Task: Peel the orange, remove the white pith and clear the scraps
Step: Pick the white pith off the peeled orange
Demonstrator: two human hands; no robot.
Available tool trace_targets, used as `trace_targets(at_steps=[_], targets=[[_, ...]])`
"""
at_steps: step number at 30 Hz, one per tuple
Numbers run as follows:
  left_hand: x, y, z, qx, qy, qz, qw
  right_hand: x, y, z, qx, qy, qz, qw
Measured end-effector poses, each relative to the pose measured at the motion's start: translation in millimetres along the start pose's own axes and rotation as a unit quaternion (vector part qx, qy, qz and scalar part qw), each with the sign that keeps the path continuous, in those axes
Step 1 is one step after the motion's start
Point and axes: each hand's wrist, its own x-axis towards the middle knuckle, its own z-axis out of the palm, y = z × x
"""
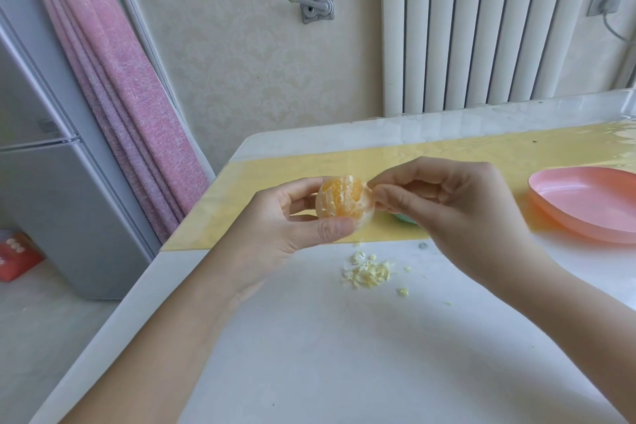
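Note:
A peeled orange [342, 198], still streaked with white pith, is held above the table by my left hand [285, 220], thumb below and fingers curled behind it. My right hand [444, 203] meets the orange's right side, thumb and forefinger pinching a strip of pith there. A small heap of pale pith scraps [368, 272] lies on the white table [344, 354] just below the hands, with a few loose bits to its right.
A pink oval dish [585, 203] sits at the right on a yellow mat [413, 158]. Something green [406, 218] peeks out under my right hand. A radiator and wall stand behind the table; a grey fridge and pink curtain are at the left.

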Motion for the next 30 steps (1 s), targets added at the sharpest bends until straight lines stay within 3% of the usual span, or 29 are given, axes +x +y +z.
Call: trace_targets(at_steps=[4,9,13,30], targets=[[2,-1,-2,-0.014,0.014,0.016,1.000,1,1,-1,0.025,0.003,0.005,1.000],[1,0,4,-0.012,0.043,0.029,0.999,-4,3,3,-0.158,0.041,-0.135,0.977],[0,-3,9,0.003,0.076,0.035,0.997,-4,7,6,-0.239,0.070,-0.192,0.949],[-2,-2,17,0.018,0.092,0.014,0.996,-2,13,4,-0.268,0.051,-0.197,0.942]])
